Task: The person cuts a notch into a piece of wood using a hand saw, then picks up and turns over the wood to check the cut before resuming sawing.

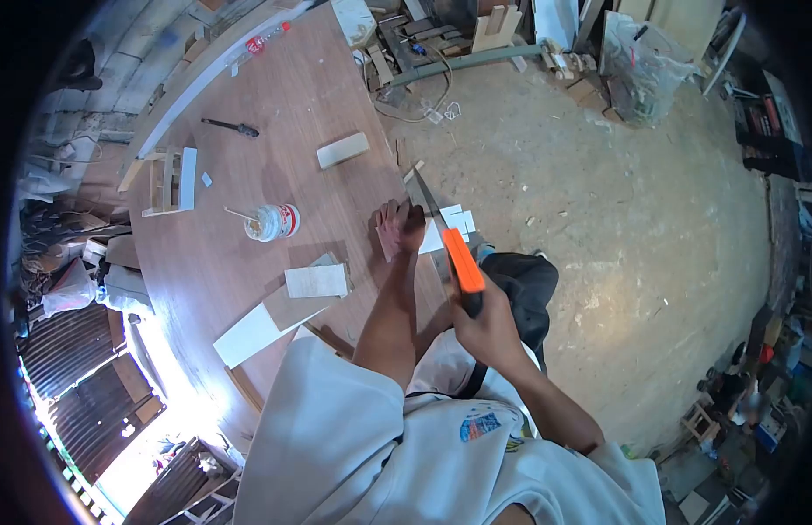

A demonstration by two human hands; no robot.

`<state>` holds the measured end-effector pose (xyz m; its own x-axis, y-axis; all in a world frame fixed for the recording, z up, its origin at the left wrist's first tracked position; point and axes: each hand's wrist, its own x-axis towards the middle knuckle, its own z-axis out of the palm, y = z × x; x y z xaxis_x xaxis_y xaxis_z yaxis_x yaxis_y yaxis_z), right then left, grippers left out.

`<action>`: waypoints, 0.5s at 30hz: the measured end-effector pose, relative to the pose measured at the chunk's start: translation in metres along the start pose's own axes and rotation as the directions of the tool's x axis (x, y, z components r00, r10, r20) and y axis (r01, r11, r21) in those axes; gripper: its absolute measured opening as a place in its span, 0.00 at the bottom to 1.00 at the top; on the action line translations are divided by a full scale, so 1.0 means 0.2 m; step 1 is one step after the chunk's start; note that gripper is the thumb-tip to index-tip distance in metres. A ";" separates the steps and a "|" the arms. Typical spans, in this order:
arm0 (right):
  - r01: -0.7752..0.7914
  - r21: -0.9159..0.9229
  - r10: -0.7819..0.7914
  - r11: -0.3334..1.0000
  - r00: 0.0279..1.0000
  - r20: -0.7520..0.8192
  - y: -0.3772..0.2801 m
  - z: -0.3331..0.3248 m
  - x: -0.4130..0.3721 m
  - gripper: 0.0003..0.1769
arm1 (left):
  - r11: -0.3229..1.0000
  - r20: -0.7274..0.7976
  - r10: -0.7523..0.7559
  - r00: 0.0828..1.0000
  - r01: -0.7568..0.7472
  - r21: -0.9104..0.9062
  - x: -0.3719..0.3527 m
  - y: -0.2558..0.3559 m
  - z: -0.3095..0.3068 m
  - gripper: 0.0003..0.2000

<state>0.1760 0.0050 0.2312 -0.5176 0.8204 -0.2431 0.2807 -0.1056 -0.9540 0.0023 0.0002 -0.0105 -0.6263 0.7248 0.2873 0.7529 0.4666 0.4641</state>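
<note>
My right hand [483, 324] is closed round the dark grip of a handsaw with an orange handle [463, 261]. The saw's blade [426, 194] points up and away, past the table's right edge. My left hand [399, 229] lies on the wooden table [248, 166] at that edge, fingers spread, next to a white-faced board [434, 236] that juts out beyond the table. Whether the blade touches the board cannot be made out. A small wood block [343, 150] lies farther up the table.
On the table are a glue jar [273, 222], a dark tool [231, 127], a small wooden frame [170, 181], a plastic bottle [268, 38] and white boards [257, 336]. A plastic bag [644, 74] and wood scraps stand on the floor beyond.
</note>
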 end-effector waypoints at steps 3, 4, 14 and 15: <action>0.012 0.007 -0.012 1.000 1.000 0.025 0.11 0.00 -0.01 0.16 | 0.996 0.091 0.013 0.996 -0.021 0.087 0.01 0.00 0.00 0.06; -0.021 -0.073 0.024 0.997 0.999 0.039 0.29 0.05 0.10 0.16 | 0.996 0.098 0.013 0.995 -0.022 0.088 0.00 0.00 -0.01 0.06; -0.019 0.012 0.018 1.000 0.998 0.058 0.09 0.03 0.06 0.07 | 0.999 -0.039 -0.024 0.999 0.026 0.045 0.00 0.01 -0.01 0.05; -0.002 0.009 0.002 1.000 0.999 0.051 0.06 -0.01 0.02 0.07 | 0.999 -0.053 -0.016 0.998 0.018 0.038 0.03 0.01 0.00 0.05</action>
<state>0.1799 0.0079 0.2197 -0.5578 0.7904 -0.2532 0.2745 -0.1122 -0.9550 -0.0002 0.0063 -0.0084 -0.6479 0.6894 0.3241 0.7488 0.4983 0.4369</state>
